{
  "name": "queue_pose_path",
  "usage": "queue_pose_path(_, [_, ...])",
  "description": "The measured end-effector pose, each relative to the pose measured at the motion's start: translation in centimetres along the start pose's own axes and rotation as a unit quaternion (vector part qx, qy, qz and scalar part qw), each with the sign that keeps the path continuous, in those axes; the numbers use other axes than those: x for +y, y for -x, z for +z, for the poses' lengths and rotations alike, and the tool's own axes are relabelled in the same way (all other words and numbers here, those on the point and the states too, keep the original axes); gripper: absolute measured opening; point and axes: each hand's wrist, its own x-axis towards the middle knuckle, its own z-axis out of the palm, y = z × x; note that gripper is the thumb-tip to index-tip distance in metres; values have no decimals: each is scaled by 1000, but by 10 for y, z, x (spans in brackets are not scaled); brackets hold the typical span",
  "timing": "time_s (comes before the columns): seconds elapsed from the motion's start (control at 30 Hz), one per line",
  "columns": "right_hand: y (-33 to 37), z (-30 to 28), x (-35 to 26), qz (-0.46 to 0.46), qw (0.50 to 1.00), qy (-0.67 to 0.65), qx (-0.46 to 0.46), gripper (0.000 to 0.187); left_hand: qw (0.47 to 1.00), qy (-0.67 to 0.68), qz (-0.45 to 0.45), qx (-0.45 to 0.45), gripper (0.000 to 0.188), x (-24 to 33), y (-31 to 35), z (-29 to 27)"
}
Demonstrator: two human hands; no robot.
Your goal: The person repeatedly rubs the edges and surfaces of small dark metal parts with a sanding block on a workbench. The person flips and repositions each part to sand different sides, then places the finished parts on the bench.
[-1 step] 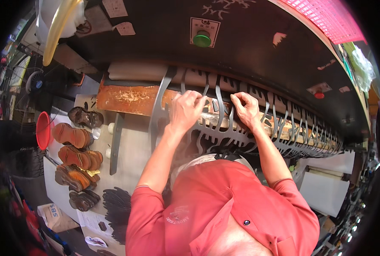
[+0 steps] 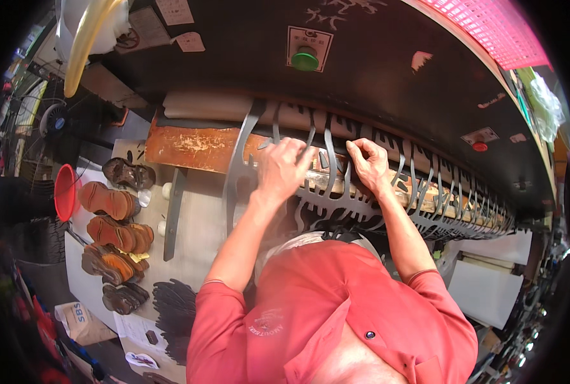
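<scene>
A grey sheet (image 2: 236,160) full of cut-out openings, its material unclear, drapes over a worn brown wooden board (image 2: 192,148). Its strips hang down toward my body, and small dark cut pieces (image 2: 323,159) show between them. My left hand (image 2: 281,169) is over the board among the strips; motion smears its fingers, so whether they hold anything is hidden. To its right, my right hand (image 2: 369,163) is closed at the board's far side, thumb and forefinger together by a strip. What it pinches, if anything, is too small to make out.
A dark machine panel with a green button (image 2: 305,59) and a red button (image 2: 480,146) rises beyond the board. On the left are brown shoe parts (image 2: 109,201), a red bowl (image 2: 66,192) and a stack of black pieces (image 2: 176,313). A pink basket (image 2: 496,32) sits far right.
My left hand has shifted slightly and its fingers are now blurred. The right hand keeps its place and its pinch.
</scene>
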Motion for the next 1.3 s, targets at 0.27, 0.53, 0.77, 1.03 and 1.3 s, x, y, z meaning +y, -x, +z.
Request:
queue_pose_path(0.27, [1,8,21,-47,999,-11,14,20,999,-32,-21,12,15,9,22,19])
queue_pose_path(0.53, [4,2,33,-13,1000,-21,-14,24,999,-45,-21,18,23,22,31,22])
queue_pose_path(0.77, [11,-9,29,94,981,-165,-35,22,996,-24,-72,-47,29,31,37,20])
queue_pose_path(1.03, [-58,17,-31,-129,990,-35,-48,13,983,4,-101,-151,36,54,55,-13])
queue_pose_path(1.3, [-95,129,-67,-130,973,91,-167,78,985,84,-132,-72,16,33,-1,-70])
